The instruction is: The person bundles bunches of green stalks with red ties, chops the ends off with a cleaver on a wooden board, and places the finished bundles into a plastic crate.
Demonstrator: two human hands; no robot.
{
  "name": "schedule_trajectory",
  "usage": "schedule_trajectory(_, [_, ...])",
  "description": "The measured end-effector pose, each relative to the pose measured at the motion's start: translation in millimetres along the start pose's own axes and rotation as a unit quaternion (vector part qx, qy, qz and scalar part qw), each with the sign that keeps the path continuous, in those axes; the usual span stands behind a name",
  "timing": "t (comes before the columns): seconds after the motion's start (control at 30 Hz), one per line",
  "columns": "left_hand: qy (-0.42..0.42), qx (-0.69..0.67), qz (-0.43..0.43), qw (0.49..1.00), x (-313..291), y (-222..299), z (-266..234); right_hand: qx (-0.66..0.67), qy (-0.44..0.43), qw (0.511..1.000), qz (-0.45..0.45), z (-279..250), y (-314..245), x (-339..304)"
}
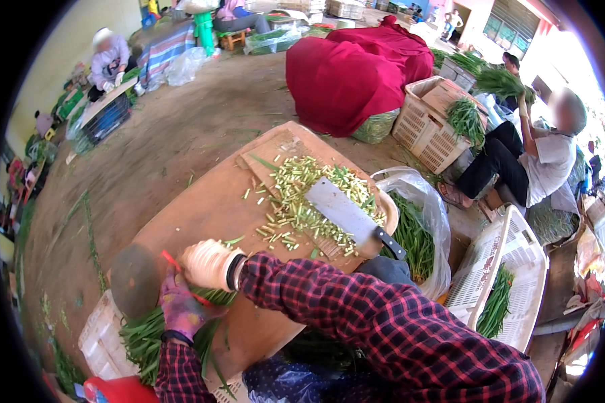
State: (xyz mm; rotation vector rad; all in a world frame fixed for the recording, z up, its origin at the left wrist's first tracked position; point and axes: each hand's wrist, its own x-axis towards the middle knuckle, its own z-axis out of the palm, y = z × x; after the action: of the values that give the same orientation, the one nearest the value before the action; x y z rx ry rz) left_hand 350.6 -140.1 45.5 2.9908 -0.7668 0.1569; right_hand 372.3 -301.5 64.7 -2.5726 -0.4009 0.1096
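Observation:
My left hand point(183, 302), in a purple patterned glove, is closed around a bunch of long green chives point(143, 339) at the near left corner of the board. A thin red tie point(200, 298) lies across the bunch, with one end sticking up between my hands. My right hand point(212, 264), in a pale glove, is closed in a fist beside the left one, at the red tie; its fingertips are hidden. Farther along the brown wooden board point(202, 201) lies a cleaver point(343, 209) with a black handle, resting on a heap of chopped pale-green stems point(292, 185).
To the right stand a clear plastic bag point(433, 232) of chives and a white crate point(524, 269). Beyond are a dark red cloth point(356, 74) over a pile and a beige crate point(423, 127). A seated co-worker point(544, 154) lifts greens at right; another point(111, 60) works far left.

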Motion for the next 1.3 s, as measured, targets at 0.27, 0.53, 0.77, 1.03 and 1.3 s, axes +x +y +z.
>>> schedule_trajectory(0.27, [-0.226,-0.266,-0.041,0.936,25,-35,2,-0.089,-0.035,0.995,-0.027,13,7,24])
schedule_trajectory(0.53, [-0.137,-0.106,-0.085,0.981,-8,24,-6,-0.411,-0.197,0.865,-0.21,-4,33,118])
schedule_trajectory(0.77, [0.015,-0.088,-0.058,0.994,-40,33,3,0.05,-0.241,0.966,0.084,27,3,101])
schedule_trajectory(1.03, [-0.008,-0.025,-0.074,0.997,-39,32,6,0.182,-0.249,0.949,0.068,14,4,69])
schedule_trajectory(1.3, [-0.048,0.013,-0.078,0.996,-36,45,-1,0.014,-0.07,0.995,0.067,-9,-18,31])
